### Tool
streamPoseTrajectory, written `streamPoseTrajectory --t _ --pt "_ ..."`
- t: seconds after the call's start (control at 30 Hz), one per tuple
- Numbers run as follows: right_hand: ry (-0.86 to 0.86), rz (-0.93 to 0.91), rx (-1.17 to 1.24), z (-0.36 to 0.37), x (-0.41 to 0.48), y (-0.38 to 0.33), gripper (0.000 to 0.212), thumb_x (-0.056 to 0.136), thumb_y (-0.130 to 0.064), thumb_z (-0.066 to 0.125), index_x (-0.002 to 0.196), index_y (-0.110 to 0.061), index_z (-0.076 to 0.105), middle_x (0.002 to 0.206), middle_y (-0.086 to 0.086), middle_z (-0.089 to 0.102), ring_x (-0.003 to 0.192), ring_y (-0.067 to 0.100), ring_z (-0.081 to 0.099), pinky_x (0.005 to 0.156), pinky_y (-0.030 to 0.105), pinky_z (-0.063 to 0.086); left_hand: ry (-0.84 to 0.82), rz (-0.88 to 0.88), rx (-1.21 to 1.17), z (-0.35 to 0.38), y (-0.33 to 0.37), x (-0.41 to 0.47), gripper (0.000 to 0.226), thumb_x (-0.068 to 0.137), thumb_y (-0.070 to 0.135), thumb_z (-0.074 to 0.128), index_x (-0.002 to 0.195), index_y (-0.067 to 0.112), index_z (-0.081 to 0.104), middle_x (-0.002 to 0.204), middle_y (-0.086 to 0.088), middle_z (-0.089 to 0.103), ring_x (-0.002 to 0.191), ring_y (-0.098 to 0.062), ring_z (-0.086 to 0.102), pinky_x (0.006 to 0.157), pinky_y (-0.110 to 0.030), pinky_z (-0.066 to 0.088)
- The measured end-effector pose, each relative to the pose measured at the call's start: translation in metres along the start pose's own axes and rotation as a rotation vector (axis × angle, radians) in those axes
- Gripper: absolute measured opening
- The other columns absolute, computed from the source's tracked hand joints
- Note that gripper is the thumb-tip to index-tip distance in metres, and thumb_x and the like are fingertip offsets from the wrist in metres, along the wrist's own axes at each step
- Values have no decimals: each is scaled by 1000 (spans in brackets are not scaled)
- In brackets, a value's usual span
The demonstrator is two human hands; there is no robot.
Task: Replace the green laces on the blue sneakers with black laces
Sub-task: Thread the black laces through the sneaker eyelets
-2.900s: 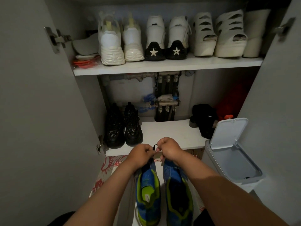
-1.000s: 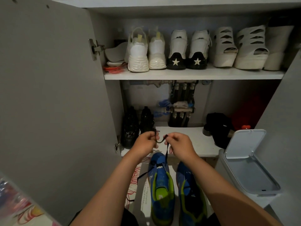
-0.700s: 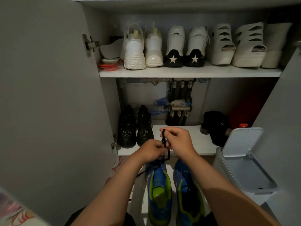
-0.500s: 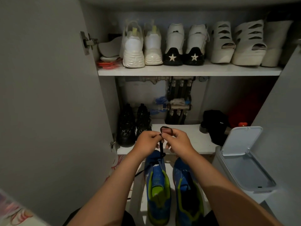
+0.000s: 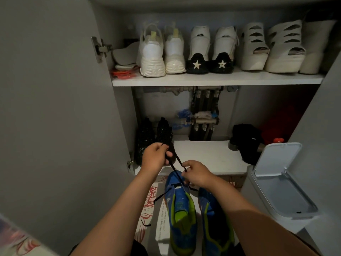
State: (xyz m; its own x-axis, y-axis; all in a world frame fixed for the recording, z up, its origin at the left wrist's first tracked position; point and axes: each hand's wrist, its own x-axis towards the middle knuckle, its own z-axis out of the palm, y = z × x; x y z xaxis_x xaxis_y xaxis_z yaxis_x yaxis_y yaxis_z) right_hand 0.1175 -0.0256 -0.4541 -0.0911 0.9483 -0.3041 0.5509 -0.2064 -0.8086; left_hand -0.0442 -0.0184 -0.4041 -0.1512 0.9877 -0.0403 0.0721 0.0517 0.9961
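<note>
The left hand [image 5: 156, 159] is gripping the black lace [image 5: 180, 162] while the right hand [image 5: 197, 175] is pinching it lower down — the strands are running into the left blue sneaker [image 5: 180, 206], standing just beside the right blue sneaker [image 5: 214, 218] on the floor before the lower shelf [image 5: 206, 156]

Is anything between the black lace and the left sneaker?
Nothing visible. The left hand and right hand both grip the lace, which runs straight down into the left sneaker.

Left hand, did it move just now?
Yes. The left hand, pinching the black lace, went leftward from the right hand and now overlaps the black shoes on the lower shelf.
</note>
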Motion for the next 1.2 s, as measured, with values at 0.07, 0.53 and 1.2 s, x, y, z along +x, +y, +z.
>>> streamPoseTrajectory --t 0.07,0.53,1.2 --pt "72 -21 -24 -2 6 6 17 89 -11 62 105 -15 67 71 4 70 60 10 65 64 28 55 -2 -47 -46 -6 0 0 13 99 13 50 98 7 62 68 -4 70 39 -7 49 36 -15 37" --pt "380 -16 461 -23 3 -10 22 99 -6 49 105 -19 67 93 3 73 63 18 66 56 29 49 -888 -296 572 -30 -20 -2 48 91 30 68 135 23 52 110 -7 74 63 -13 68 53 -22 46" --pt "53 -159 236 -26 -10 -23 15 89 -9 63 101 -16 70 67 1 69 45 5 50 45 16 39 -410 172 567 -18 -24 9 18 93 36 61 82 31 74 63 14 62 60 -1 54 61 -25 44"
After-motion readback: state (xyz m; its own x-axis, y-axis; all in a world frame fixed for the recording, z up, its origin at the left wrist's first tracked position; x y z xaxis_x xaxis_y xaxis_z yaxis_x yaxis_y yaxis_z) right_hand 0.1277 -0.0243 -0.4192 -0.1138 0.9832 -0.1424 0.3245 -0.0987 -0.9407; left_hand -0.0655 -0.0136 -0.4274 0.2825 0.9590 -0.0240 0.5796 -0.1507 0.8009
